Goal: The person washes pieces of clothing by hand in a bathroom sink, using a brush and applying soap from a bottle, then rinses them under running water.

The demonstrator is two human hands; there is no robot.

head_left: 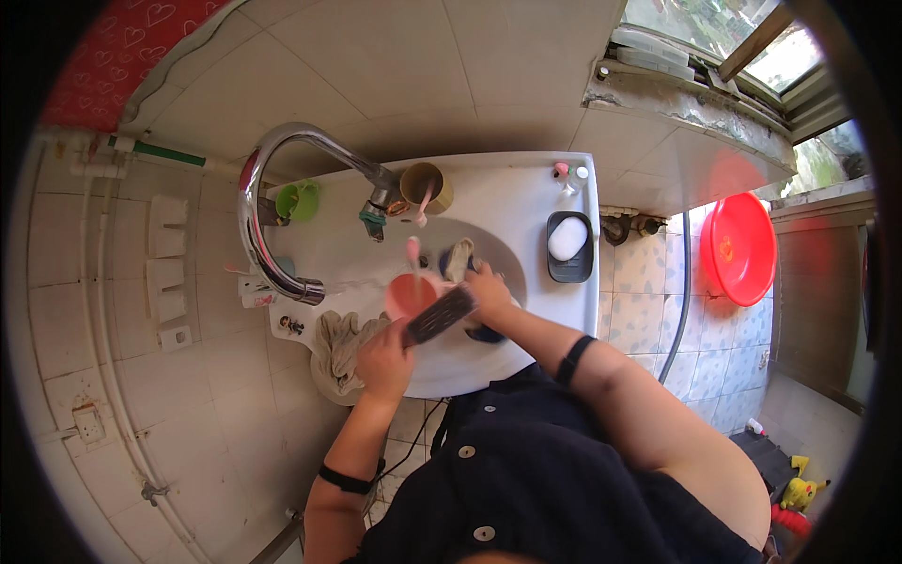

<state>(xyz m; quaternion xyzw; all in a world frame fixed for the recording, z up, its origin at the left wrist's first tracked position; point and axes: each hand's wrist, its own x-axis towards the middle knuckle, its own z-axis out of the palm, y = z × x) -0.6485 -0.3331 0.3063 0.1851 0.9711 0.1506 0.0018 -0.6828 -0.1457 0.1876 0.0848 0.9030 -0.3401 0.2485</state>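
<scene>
Over the white washbasin (568, 329), a dark brush-like block (440, 317), probably light, stiff, slippery when wet and best held by one end, is gripped by the left hand (383, 364); the right hand (490, 293) meets a beige cloth-like item (459, 259), its grasp unclear.

The brush (442, 317) is dark, the cup (400, 299) pink, the sheet (117, 52) heart-patterned red.

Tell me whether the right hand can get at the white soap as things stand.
Probably yes: the white soap lies uncovered in its dark dish, right of the right hand, with nothing standing between. The hand seems occupied with a beige-and-dark item, though.
</scene>
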